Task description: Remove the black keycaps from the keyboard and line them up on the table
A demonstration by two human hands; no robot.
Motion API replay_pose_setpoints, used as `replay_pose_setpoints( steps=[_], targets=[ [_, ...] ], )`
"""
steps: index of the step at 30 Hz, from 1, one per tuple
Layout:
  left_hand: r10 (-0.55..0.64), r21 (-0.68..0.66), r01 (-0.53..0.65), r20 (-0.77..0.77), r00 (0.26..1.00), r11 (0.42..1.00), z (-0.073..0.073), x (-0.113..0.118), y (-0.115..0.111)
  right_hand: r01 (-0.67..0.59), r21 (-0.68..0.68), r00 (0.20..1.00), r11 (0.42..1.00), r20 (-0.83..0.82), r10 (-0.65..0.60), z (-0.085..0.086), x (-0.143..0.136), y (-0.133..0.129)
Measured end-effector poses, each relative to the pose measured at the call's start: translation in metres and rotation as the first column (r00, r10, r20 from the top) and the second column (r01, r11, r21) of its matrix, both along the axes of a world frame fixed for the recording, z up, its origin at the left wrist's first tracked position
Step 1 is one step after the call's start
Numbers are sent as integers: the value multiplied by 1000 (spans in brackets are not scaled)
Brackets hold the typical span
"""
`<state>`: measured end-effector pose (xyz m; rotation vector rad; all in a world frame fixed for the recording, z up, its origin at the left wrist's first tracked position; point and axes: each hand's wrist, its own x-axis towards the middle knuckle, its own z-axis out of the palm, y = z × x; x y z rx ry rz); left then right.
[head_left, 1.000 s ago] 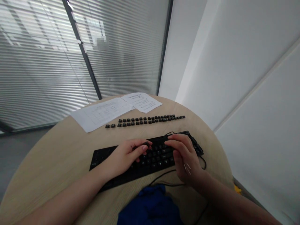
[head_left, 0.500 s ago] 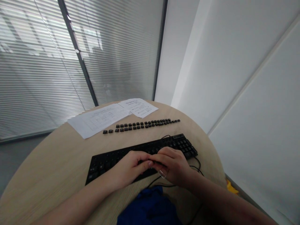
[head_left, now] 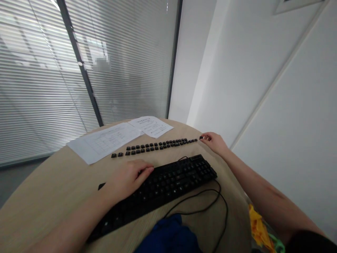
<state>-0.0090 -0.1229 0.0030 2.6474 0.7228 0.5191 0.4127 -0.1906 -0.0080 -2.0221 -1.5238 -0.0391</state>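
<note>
A black keyboard [head_left: 181, 177] lies slanted across the round table, its left end closer to me. My left hand [head_left: 129, 177] rests over its left half, closed at the far edge with the thumb on top. Beyond the right end of the keyboard, my right hand [head_left: 212, 140] pinches a small black keycap [head_left: 201, 137] between thumb and fingertips. That keycap is at the right end of two rows of loose keycaps [head_left: 156, 148] on the tabletop. Two more keycaps [head_left: 117, 155] sit a little apart at the left end.
Printed paper sheets [head_left: 105, 142] lie behind the keycaps at the left. A black cable [head_left: 202, 211] loops in front of the keyboard, near blue cloth [head_left: 170, 235]. Yellow cloth [head_left: 258, 225] is beyond the table's right edge. Blinds [head_left: 131, 63] and a white wall [head_left: 237, 70] stand behind.
My hands have parted from over the keyboard. The right went out right to the end of the keycap rows; the left moved left. The keyboard's left end has swung toward me.
</note>
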Motion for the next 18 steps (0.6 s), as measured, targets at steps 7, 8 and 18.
replay_pose_setpoints(
  steps=[7,8,18],
  targets=[
    [15,52,-12,-51,999,999,1,-8,11,14,-303,988,953,-144,-61,-48,86,61],
    [15,51,-12,-52,999,999,1,-9,12,2,-320,985,947,-164,-58,-54,90,67],
    [-6,48,9,-48,999,999,-6,-12,25,-128,-274,951,953,-307,40,-71,125,94]
  ],
)
